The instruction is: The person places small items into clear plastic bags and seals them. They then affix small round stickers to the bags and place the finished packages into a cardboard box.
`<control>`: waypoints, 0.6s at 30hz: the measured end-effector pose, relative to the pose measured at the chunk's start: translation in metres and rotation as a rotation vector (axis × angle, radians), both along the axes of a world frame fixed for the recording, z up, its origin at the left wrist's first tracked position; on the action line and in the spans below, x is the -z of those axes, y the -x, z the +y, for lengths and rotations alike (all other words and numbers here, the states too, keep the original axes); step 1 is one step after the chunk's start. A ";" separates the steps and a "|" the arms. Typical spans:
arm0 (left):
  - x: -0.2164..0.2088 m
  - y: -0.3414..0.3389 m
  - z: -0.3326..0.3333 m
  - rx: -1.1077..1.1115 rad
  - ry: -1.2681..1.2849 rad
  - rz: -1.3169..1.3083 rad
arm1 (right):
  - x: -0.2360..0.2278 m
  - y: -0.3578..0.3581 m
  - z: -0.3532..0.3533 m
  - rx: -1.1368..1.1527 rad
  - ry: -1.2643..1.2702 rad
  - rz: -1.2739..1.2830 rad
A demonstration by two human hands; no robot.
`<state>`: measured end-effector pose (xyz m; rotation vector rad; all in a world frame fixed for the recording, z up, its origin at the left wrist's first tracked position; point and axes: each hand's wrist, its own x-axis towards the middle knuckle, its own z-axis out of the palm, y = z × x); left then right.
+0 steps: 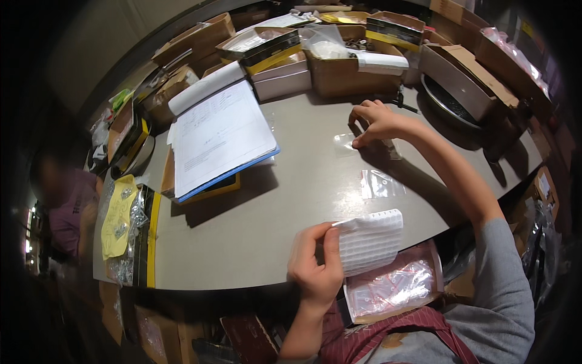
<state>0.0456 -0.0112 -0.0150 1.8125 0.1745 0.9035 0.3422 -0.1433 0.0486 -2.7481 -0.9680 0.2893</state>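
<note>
My left hand [317,262] is closed, pinching the corner of a white sheet of small labels [371,244] between thumb and fingers. The sheet is tilted up at the table's near edge, its rows of little cells facing me. Farther off to the right, my right hand [381,123] arches over the table with thumb and fingers apart. Its thumb tip comes down at a small clear plastic bag [344,144], seemingly touching it. Another clear zip bag [382,184] lies flat between the two hands. Below the sheet is an open box [438,267] filled with clear, red-lined bags.
A clipboard with papers [221,136] rests raised on a box at left. Cardboard bins [357,79] line the back, with a round black tray [448,100] at back right. Yellow paper with bagged parts [121,218] lies far left; a person [73,206] is beyond it.
</note>
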 end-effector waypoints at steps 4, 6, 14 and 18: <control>0.002 0.003 0.000 0.111 0.163 -0.043 | 0.018 -0.004 -0.056 -0.119 -0.434 0.414; -0.005 0.009 0.003 0.193 0.370 -0.081 | 0.041 0.000 -0.063 -0.303 -0.471 0.333; -0.011 0.053 0.038 0.070 0.750 -0.264 | 0.033 0.124 -0.083 -0.672 -0.503 0.246; -0.013 0.082 0.052 -0.089 0.545 -0.167 | 0.035 0.166 -0.097 -0.779 -0.617 0.401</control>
